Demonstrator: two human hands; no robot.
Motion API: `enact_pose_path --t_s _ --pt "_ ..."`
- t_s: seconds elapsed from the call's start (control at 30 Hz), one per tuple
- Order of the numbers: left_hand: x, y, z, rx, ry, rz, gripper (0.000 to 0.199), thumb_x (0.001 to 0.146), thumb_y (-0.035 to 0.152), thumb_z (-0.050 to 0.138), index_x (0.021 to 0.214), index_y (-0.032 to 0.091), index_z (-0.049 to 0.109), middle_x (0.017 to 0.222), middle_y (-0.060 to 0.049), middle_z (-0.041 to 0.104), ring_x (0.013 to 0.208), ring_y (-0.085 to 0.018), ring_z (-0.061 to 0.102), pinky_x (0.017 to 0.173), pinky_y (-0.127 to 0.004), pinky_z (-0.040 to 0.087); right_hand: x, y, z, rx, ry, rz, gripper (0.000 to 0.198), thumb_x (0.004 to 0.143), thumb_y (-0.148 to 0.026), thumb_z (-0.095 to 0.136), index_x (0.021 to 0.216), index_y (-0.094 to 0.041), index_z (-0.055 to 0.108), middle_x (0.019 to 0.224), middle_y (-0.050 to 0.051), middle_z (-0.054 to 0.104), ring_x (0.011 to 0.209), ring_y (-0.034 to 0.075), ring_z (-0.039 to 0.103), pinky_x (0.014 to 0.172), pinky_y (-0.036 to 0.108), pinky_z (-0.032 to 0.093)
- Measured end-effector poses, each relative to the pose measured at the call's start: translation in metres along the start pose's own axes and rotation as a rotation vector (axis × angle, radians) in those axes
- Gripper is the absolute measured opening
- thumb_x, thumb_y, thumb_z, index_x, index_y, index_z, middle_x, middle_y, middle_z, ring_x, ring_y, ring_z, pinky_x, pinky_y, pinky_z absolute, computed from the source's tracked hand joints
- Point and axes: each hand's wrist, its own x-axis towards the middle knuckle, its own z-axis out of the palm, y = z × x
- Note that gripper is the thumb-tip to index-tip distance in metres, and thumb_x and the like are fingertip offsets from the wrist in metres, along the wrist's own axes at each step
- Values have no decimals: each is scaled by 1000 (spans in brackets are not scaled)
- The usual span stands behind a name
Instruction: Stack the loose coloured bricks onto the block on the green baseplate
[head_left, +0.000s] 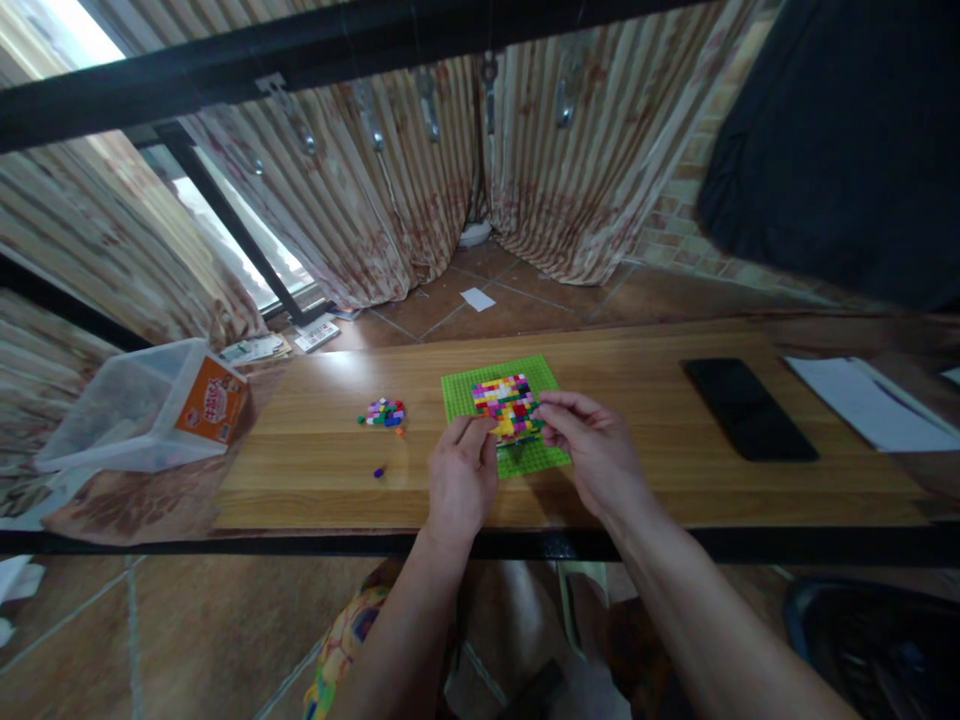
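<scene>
A block of many-coloured toy building bricks (506,400) stands on a green studded baseplate (461,386) at the middle of the wooden tabletop. My left hand (463,472) is closed at the block's near left corner, its fingertips against a yellow part. From the right, my right hand (594,440) pinches with thumb and forefinger at the block's right edge. Whether a single small brick sits between these fingertips is too small to tell. The fingers hide part of the block's near side.
Loose bricks lie in a small pile (385,412) on the left, with an orange brick (400,432) and a purple brick (379,473) nearby. A clear plastic bin (150,400) stands far left. On the right are a black phone-like slab (750,410) and white paper (862,400).
</scene>
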Motion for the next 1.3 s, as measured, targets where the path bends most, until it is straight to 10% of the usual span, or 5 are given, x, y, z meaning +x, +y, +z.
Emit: enact_pose_path --t_s 0.67,0.9,1.07,1.3 --pt "-14 2 0 15 -25 12 21 91 16 51 100 20 69 96 -8 68 89 -19 62 81 -31 50 -11 5 -7 -247 -199 -208 26 81 -43 67 93 -20 67 82 4 74 68 17 70 68 34 58" --pt "-5 -6 -16 -479 107 -398 13 85 21 58 86 18 70 78 -3 66 72 -15 60 68 -27 49 -14 13 -2 -658 -243 -591 14 87 -34 62 87 -26 73 104 6 67 101 22 63 91 41 50" --pt "-1 -2 -21 -1073 -112 -709 21 76 36 71 76 15 72 70 -1 66 60 -9 55 62 -23 45 -15 23 8 -689 -230 -629 13 85 -35 65 87 -29 76 114 6 60 110 24 57 97 44 45" --pt "-4 -6 -24 -1241 -193 -868 30 63 39 83 70 12 71 66 -1 64 55 -6 52 56 -20 40 -17 29 12 -851 -179 -762 15 87 -34 64 89 -29 77 121 7 60 113 28 52 95 49 44"
